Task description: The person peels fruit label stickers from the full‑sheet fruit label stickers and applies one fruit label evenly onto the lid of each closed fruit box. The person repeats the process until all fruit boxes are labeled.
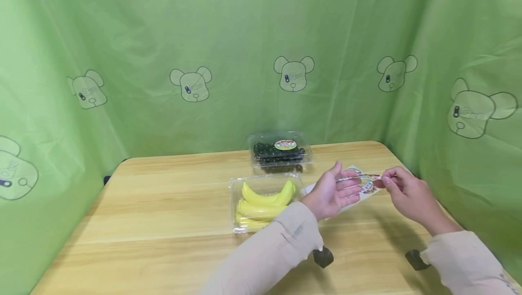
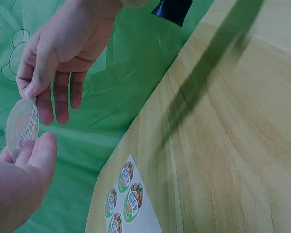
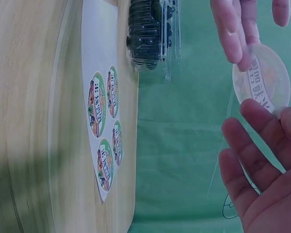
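My right hand (image 1: 412, 197) pinches a translucent oval sticker (image 3: 269, 77) by its edge between thumb and forefinger. Palm up, my left hand (image 1: 332, 193) has its fingers extended, and in the left wrist view its fingertips are at the sticker's lower end. The sticker is held in the air above a white sheet (image 3: 99, 39) of fruit-printed oval labels lying on the table. Left of the hands stands a clear plastic box (image 1: 232, 204) with yellow bananas (image 1: 261, 211) inside, partly covered by my left sleeve.
Behind the bananas, a clear box (image 1: 254, 161) of small dark round fruit (image 1: 265, 151) bears an oval label (image 1: 285, 145) on its lid. The wooden table (image 1: 155, 213) is surrounded by green curtains (image 1: 240, 23) printed with bear heads.
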Demonstrator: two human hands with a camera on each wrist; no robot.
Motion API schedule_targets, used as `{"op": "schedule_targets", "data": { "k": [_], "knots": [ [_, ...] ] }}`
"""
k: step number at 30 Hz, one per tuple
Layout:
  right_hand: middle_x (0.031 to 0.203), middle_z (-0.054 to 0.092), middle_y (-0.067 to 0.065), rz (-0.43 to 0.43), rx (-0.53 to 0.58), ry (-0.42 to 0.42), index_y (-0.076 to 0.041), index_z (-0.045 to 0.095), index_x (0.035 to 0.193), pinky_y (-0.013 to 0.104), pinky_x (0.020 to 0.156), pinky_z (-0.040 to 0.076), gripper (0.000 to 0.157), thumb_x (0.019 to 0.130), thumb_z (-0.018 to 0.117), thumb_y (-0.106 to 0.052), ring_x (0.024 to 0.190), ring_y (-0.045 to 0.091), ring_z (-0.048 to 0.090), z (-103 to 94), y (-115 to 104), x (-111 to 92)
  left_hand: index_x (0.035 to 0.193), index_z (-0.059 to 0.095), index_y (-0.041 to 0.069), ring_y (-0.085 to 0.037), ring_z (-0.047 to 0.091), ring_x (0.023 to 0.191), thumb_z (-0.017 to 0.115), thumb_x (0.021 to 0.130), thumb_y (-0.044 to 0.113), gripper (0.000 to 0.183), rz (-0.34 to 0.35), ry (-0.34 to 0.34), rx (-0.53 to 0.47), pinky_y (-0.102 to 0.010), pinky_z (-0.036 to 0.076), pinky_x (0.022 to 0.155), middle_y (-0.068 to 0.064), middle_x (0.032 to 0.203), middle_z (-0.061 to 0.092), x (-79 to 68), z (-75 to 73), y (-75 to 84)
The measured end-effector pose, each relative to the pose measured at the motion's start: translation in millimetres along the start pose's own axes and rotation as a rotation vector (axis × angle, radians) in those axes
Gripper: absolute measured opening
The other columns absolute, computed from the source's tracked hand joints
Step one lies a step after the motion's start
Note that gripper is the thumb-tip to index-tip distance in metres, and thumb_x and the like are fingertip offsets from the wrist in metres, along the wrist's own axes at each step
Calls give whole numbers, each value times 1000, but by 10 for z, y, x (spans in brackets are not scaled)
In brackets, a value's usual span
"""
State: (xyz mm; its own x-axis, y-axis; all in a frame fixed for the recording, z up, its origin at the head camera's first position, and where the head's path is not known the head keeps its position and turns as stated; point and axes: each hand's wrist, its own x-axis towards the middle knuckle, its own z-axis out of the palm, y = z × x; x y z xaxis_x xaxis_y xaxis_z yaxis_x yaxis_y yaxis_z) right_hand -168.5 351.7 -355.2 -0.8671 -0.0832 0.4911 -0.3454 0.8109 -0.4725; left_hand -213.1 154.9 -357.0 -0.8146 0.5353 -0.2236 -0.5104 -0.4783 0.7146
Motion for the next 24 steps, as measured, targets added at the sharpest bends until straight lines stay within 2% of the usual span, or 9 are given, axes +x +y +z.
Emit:
{"op": "schedule_targets", "data": {
  "k": [6,9,13,16,21,24],
  "knots": [
    [89,68,19,-17,81,21,2,58,101,6,66,45,9,97,55,-5,80,-13,54,32,3,-10,123,57,-7,-45,48,122,42,101,46,59,-5,5,13,-55,36,106,-26,128,53,5,17,-3],
    [93,67,21,2,113,15,4,56,106,2,71,44,15,96,58,-6,84,-15,53,50,-16,-13,123,58,-7,-46,46,124,42,101,47,60,-6,-5,20,-55,36,106,-28,128,53,4,17,-2],
    [96,65,22,26,105,7,5,55,108,1,72,43,20,92,63,-4,85,-19,48,46,-37,-14,122,58,-7,-47,45,125,41,101,48,62,-15,-26,36,-54,36,107,-32,128,52,1,9,0],
    [95,64,22,31,96,0,5,55,108,1,72,43,22,89,65,0,84,-18,48,39,-52,-8,120,59,-6,-48,46,124,41,100,50,63,-32,-31,46,-54,36,106,-35,125,52,2,-1,-2],
    [92,66,25,31,125,-17,7,51,112,7,63,49,31,85,66,6,77,-13,55,47,-51,5,118,60,-6,-50,47,121,40,100,52,64,-69,-15,88,-55,37,106,-39,123,51,11,-29,-12],
    [89,67,25,26,124,-20,7,50,113,11,58,50,33,84,66,8,73,-9,57,49,-37,8,116,61,-5,-47,50,118,39,101,50,62,-57,6,128,-55,37,105,-34,120,55,18,-46,-15]
  ]
}}
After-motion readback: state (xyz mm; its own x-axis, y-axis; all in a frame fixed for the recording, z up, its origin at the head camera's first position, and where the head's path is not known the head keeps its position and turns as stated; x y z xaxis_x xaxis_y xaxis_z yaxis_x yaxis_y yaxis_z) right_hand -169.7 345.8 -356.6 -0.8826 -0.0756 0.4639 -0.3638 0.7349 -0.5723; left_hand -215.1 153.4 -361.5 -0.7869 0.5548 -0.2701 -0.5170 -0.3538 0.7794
